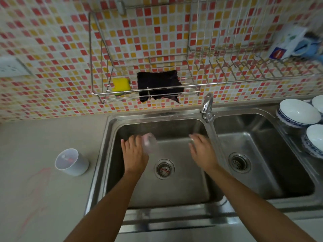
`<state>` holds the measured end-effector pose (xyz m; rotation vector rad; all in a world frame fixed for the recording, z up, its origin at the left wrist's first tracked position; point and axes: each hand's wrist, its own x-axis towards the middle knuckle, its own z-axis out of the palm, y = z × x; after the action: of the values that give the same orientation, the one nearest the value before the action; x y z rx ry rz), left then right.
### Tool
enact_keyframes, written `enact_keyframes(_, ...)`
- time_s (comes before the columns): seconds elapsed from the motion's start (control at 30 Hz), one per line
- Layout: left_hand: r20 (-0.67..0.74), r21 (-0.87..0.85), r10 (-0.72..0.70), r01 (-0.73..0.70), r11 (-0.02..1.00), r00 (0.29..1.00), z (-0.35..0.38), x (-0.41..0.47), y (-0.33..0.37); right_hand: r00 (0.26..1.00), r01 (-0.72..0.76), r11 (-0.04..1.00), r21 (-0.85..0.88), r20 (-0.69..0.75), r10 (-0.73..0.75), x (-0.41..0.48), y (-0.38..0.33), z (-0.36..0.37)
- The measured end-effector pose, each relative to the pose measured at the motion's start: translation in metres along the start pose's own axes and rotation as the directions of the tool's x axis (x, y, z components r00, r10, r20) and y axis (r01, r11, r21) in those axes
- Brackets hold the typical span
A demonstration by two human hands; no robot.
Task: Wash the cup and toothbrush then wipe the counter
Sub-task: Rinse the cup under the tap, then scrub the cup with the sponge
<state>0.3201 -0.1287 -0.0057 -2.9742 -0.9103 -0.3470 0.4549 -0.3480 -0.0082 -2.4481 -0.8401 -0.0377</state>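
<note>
Both hands are over the left basin (174,189) of the steel double sink, backs to the camera. The left hand (134,154), centre-left of the frame, has a clear object (150,143) at its thumb side. It is see-through, pink-tinged at the top and badly smeared by motion. Its long axis seems to run from upper left to lower right, but I cannot tell which end is the mouth. The thumb is hidden, so I cannot tell whether that hand is clamped on it either.

The right hand (202,151), just right of centre, has its fingers stretched and a little apart, holding nothing. It is close beside the divider between the basins.

At lower left the white cup (71,162) stands upright on the counter (35,137) near the sink's left rim, mouth up, long axis vertical. A small reddish streak shows inside it, too faint to name. Below it, pale pink smears (37,187) run down the counter.

As for writing, a box (286,42) in the wire rack (227,55) at upper right shows a red oval on a blue square, with no lettering readable. A blue mug (304,46) sits beside it.

On the wire shelf (104,95) above the sink lie a yellow sponge (121,84) and a dark cloth (159,84) draped over the front rail. The faucet (207,105) stands between the basins, and bowls (297,114) with blue-patterned rims sit at the right edge.
</note>
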Motion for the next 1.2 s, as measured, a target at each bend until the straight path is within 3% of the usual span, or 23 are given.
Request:
enact_keyframes(0.07, -0.052, -0.056, -0.037, 0.034, 0.998, 0.998, -0.010, -0.001, -0.011, 0.974, 0.173, 0.978, 0.119, -0.166, -0.153, 0.009, -0.054, -0.018)
enact_keyframes(0.13, -0.082, -0.097, -0.065, 0.057, 0.994, 0.995, -0.019, 0.000, -0.024, 0.901, 0.357, 0.913, 0.198, -0.333, -0.280, 0.024, -0.113, -0.043)
enact_keyframes(0.23, -0.115, -0.129, -0.117, 0.102, 0.986, 0.986, -0.034, 0.004, -0.040, 0.788, 0.537, 0.823, 0.185, -0.459, -0.412, 0.060, -0.189, -0.074)
enact_keyframes(0.3, -0.149, -0.161, -0.137, 0.112, 0.981, 0.979, -0.044, 0.007, -0.048, 0.823, 0.508, 0.845, 0.168, -0.383, -0.419, 0.091, -0.227, -0.085)
enact_keyframes(0.4, -0.183, -0.218, -0.125, 0.084, 0.972, 0.975, -0.056, 0.011, -0.060, 0.932, 0.361, 0.925, 0.120, -0.067, -0.355, 0.139, -0.262, -0.084)
enact_keyframes(0.5, -0.150, -0.229, -0.128, 0.092, 0.969, 0.980, -0.064, 0.012, -0.073, 0.943, 0.257, 0.965, 0.056, 0.204, -0.263, 0.171, -0.279, -0.074)
enact_keyframes(0.57, -0.155, -0.245, -0.120, 0.080, 0.966, 0.981, -0.069, 0.014, -0.079, 0.941, 0.222, 0.974, 0.030, 0.254, -0.223, 0.182, -0.287, -0.070)
enact_keyframes(0.77, -0.250, -0.280, 0.022, -0.094, 0.955, 0.968, -0.080, 0.019, -0.096, 0.982, 0.109, 0.994, -0.020, 0.157, -0.104, 0.199, -0.287, -0.055)
enact_keyframes(0.87, -0.259, -0.281, 0.055, -0.130, 0.951, 0.964, -0.085, 0.022, -0.100, 0.987, 0.136, 0.951, 0.278, 0.045, -0.154, 0.191, -0.281, -0.066)
enact_keyframes(0.97, -0.245, -0.256, 0.089, -0.153, 0.955, 0.965, -0.087, 0.026, -0.103, 0.935, 0.351, 0.823, 0.447, -0.212, -0.284, 0.151, -0.273, -0.088)
enact_keyframes(1.07, -0.267, -0.282, 0.134, -0.210, 0.936, 0.954, -0.089, 0.031, -0.101, 0.878, 0.462, 0.809, 0.363, -0.319, -0.358, 0.095, -0.240, -0.088)
enact_keyframes(1.2, -0.296, -0.299, 0.229, -0.318, 0.900, 0.927, -0.096, 0.041, -0.084, 0.859, 0.509, 0.837, 0.199, -0.172, -0.482, 0.053, -0.185, -0.054)
